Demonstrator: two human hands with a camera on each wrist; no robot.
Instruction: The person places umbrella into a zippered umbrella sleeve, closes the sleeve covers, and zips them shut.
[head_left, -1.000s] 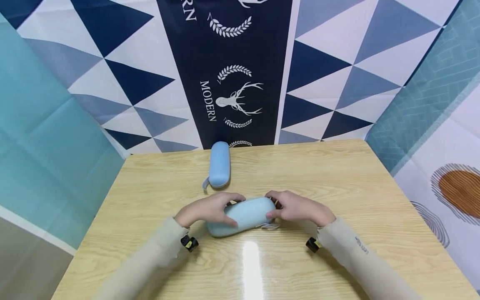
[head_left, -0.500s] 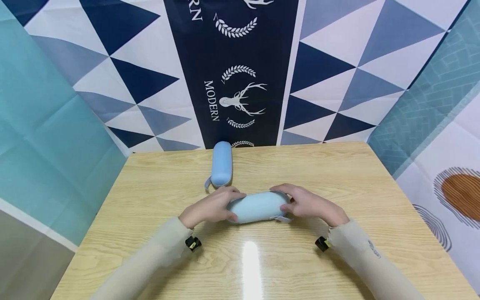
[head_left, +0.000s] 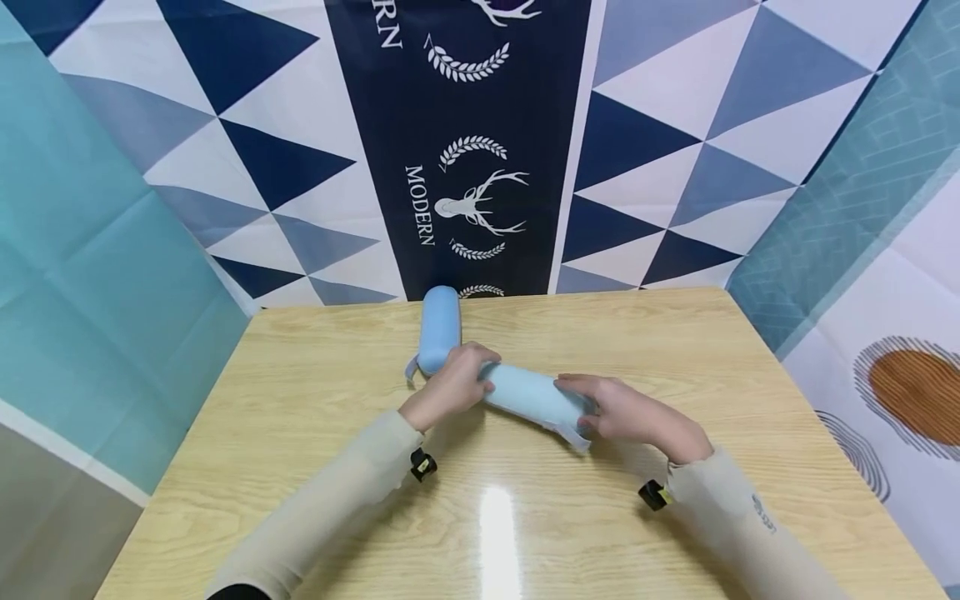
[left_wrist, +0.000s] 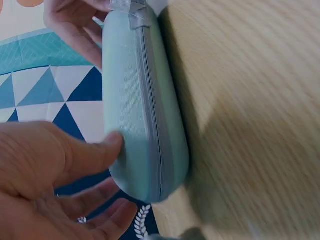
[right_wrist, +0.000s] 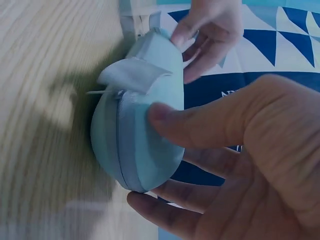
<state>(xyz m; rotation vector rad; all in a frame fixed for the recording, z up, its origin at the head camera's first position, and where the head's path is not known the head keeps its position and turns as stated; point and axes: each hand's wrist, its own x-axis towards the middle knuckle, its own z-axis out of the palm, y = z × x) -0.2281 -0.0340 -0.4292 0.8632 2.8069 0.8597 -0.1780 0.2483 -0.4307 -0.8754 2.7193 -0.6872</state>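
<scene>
In the head view, a pale mint zippered glasses case (head_left: 531,395) lies slantwise near the middle of the table, its left end farther back. My left hand (head_left: 452,385) grips that left end, the thumb on the near side. At the other end my right hand (head_left: 628,410) holds the case between thumb and fingers. A grey zipper (left_wrist: 154,115) runs along the near side in the left wrist view. The right wrist view shows a fabric loop (right_wrist: 134,75) beside my right thumb. Just behind my left hand lies a blue glasses case (head_left: 440,327), its front end partly covered.
The wooden table (head_left: 330,358) meets a patterned backdrop (head_left: 465,208) at its back edge. The blue case reaches nearly to that backdrop. Patterned cloth walls (head_left: 112,275) stand on both sides. A bright reflection shows on the table's front part.
The mint case has moved right and farther back, and has turned clockwise so its left end now points away. Both hands moved along with it; the left came up to the blue case.
</scene>
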